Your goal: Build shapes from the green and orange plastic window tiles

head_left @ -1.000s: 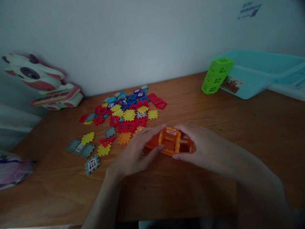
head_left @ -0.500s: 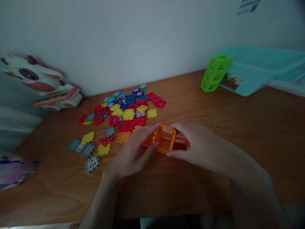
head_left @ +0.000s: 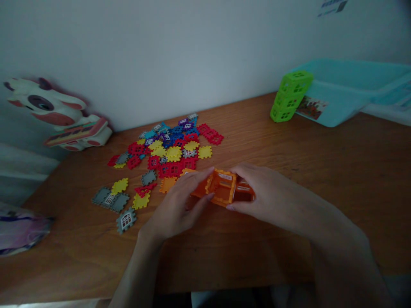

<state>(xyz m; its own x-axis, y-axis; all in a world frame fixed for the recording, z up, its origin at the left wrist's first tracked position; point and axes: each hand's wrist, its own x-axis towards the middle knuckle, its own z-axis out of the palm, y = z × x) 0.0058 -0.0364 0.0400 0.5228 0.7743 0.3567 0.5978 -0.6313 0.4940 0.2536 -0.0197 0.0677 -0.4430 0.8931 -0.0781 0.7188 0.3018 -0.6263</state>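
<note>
Between my hands is an orange block structure (head_left: 221, 201) made of joined square panels, with a cube-like open compartment facing me and white window inserts. My left hand (head_left: 183, 201) grips its left part, thumb below and fingers above. On the other side my right hand (head_left: 257, 188) pinches the right part between thumb and fingers. An orange panel (head_left: 168, 185) lies on the table just left of my left hand. Red window panels (head_left: 170, 169) and yellow panels (head_left: 174, 153) spread out beyond it.
On the wooden table (head_left: 250, 132), a green block tower (head_left: 290, 96) leans beside a light blue bin (head_left: 340, 94). A cow-shaped toy (head_left: 58, 111) stands at the back left. Grey panels (head_left: 111, 199) lie front left, near a plastic bag (head_left: 22, 233). Blue panels (head_left: 176, 134) sit by the wall.
My hands keep their grip on the orange structure, which has hardly moved. The camera view has shifted slightly.
</note>
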